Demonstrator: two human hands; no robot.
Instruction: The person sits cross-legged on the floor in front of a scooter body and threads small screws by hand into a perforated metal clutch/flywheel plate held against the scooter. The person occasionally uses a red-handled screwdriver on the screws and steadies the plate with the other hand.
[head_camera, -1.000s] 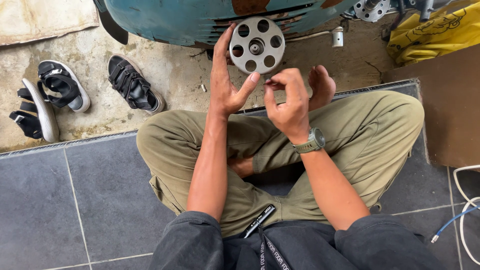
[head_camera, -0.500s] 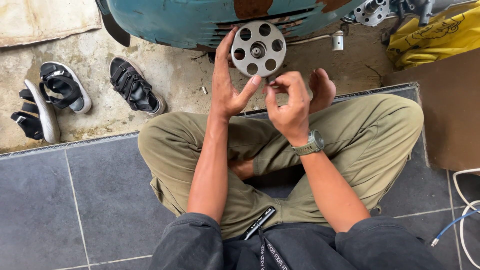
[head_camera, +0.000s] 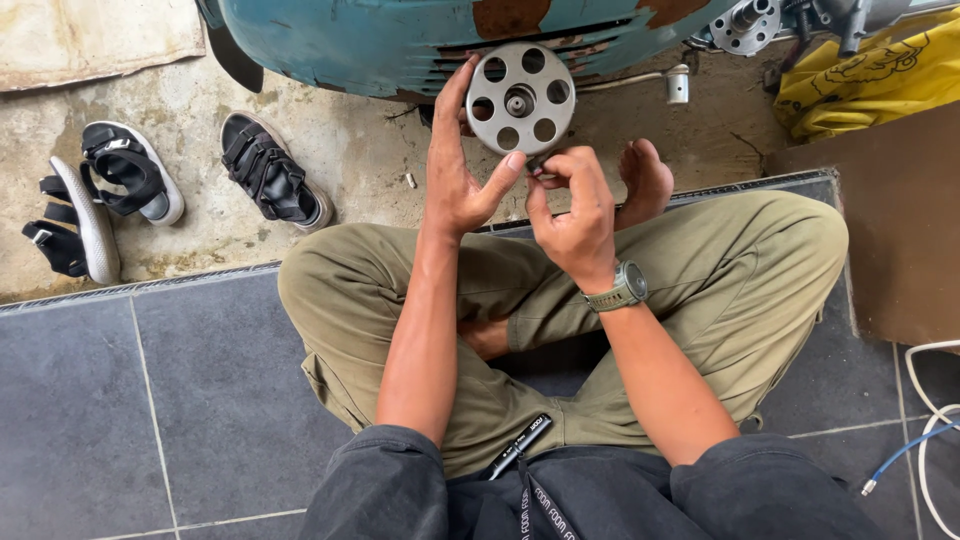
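**Perforated disc held at its rim, small part pinched beside it**

Nearest the camera, the person sits cross-legged on the dark tiled floor (head_camera: 120, 400), in olive trousers (head_camera: 760, 280) and a dark top (head_camera: 600, 495). A green wristwatch (head_camera: 622, 290) sits on the right wrist.

Above the knees, the left hand (head_camera: 462, 180) is partly open: its fingers reach up the left edge of the round metal disc (head_camera: 520, 98) and its thumb presses near the lower rim. The disc has a ring of round holes about a central hub and is held upright, facing the camera. The right hand (head_camera: 572, 205) is curled tight, fingertips closed on a small dark part (head_camera: 537, 168) just under the disc's lower edge; its kind cannot be told.

By judgement, the step in hand is fitting or working that part at the rim. The next move calls for a steady disc and fine fingertip control.

Beyond lies a bare foot (head_camera: 645, 178), then rough concrete (head_camera: 350, 150) with black sandals (head_camera: 270, 170), the rusted teal vehicle body (head_camera: 400, 40) and a yellow cloth (head_camera: 870, 80).
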